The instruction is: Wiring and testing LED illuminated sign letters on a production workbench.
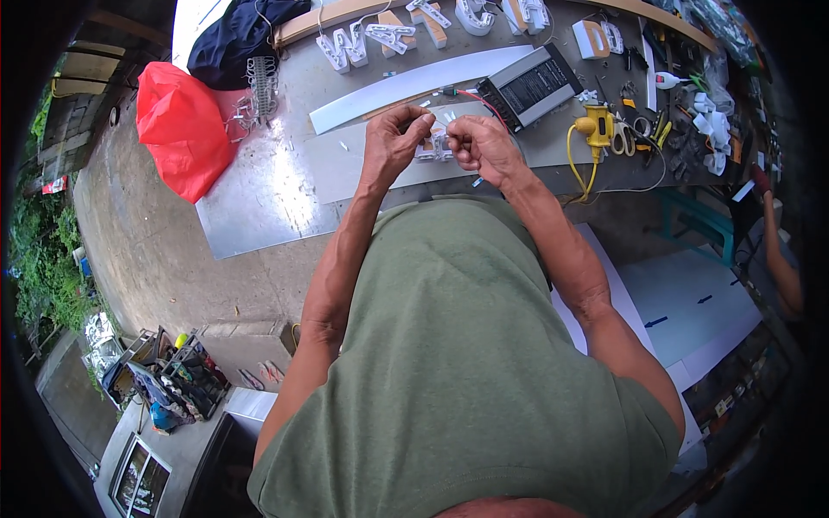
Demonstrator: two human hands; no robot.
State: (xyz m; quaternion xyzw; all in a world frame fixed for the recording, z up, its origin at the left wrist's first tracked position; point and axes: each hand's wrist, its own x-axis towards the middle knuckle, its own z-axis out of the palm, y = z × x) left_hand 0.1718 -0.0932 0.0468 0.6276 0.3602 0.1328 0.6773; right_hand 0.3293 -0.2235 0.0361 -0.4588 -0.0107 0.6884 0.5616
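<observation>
Over the front of the workbench, my left hand (pixel 395 143) is closed in a pinch, thumb against forefinger, on a thin pale wire. My right hand (pixel 485 147) is pinched too, a short way to the right, and its fingertips also grip a thin wire. Between the hands, a small white letter shell (pixel 434 148) lies on the bench, partly hidden by my fingers. Just beyond my right hand is a grey metal power supply box (pixel 531 86), with a red lead (pixel 484 100) running from it toward the wires.
Several white letter shells (pixel 390 36) stand along the back. A long white strip (pixel 414 86) lies before them. A red plastic bag (pixel 180 129) sits at left. At right are a yellow plug connector (pixel 596 126), scissors (pixel 623 140) and other tools. Another person's arm (pixel 779 250) shows far right.
</observation>
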